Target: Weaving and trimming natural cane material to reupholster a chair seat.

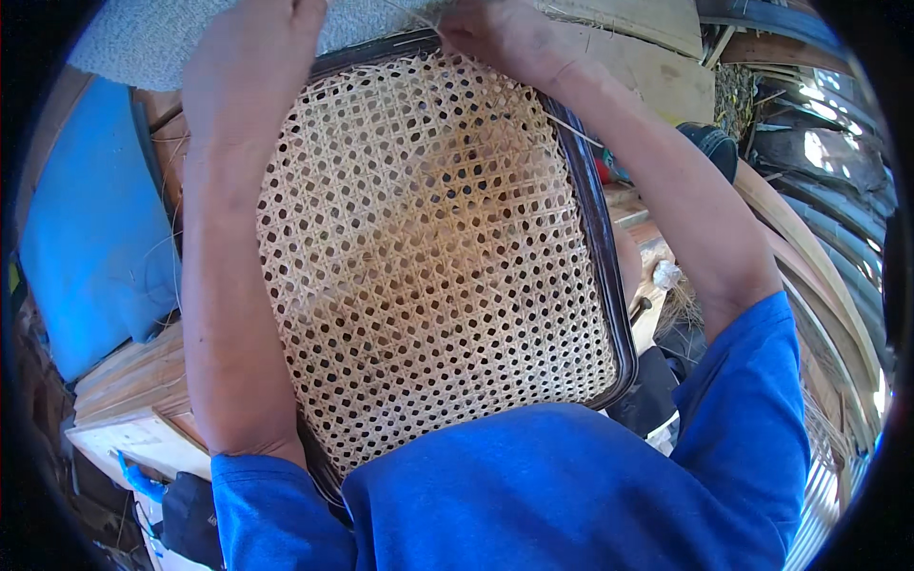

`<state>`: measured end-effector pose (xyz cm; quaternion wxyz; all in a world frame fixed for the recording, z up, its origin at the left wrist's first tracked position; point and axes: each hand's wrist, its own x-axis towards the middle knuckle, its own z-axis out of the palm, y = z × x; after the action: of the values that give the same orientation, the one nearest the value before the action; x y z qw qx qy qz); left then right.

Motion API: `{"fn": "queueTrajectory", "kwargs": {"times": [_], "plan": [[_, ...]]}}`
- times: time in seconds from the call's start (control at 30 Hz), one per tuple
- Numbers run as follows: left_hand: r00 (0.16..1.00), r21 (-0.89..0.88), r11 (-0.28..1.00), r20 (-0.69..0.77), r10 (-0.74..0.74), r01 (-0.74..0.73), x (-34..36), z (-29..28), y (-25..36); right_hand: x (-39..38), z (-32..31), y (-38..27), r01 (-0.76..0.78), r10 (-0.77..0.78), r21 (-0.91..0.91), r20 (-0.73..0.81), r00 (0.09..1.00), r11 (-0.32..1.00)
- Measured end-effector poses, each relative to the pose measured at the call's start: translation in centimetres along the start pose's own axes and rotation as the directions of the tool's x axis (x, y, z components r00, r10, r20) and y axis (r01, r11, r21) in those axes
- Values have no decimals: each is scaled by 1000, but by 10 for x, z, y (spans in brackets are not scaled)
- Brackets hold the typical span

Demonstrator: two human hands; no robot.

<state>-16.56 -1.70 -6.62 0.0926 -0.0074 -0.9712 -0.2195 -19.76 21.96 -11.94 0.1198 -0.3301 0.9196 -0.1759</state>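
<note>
A woven cane panel [428, 238] with rows of small holes fills a dark wooden frame [595, 228] in front of my body. My right hand [490, 33] is at the frame's far edge, its fingers closed around a thin cane strand [411, 13]. That strand runs up and left toward the top of the view. My left hand [271, 33] is raised over the far left corner, blurred, with its fingers cut off by the upper edge. Whether it holds the strand's other end cannot be made out.
Grey carpet-like material [143, 43] lies beyond the frame. To the left are a blue sheet [90, 228] and a wooden box [143, 433]. Long curved strips [819, 247] pile up on the right, near a dark round container [712, 147]. A dark bag [190, 519] sits at lower left.
</note>
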Motion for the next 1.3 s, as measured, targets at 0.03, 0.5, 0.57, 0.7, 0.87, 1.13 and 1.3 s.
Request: {"fn": "queueTrajectory", "kwargs": {"times": [0.03,0.5,0.57,0.7,0.87,1.13,1.3], "plan": [[1000,-5,1000,3,2,-2,2,-3,4,-2,2,1,72,-55,66,-230,972,995],[974,-129,975,163,-159,180,16,-19,-17,1,-18,-16,-177,202,-163,156,967,971],[974,-155,969,150,-171,194,10,-19,-21,4,-22,-27,-214,240,-141,202,950,967],[959,-181,950,179,-221,253,13,-24,-14,2,-11,11,-195,149,121,313,938,973],[959,-162,954,175,-223,252,11,-27,-21,5,-15,-7,-213,168,95,346,923,972],[979,-708,691,4,-202,145,21,-41,-17,-18,-32,-6,-337,319,88,175,932,937],[944,-891,351,326,55,287,-28,-38,83,-88,-46,-98,-260,589,965,187,787,41]]}}
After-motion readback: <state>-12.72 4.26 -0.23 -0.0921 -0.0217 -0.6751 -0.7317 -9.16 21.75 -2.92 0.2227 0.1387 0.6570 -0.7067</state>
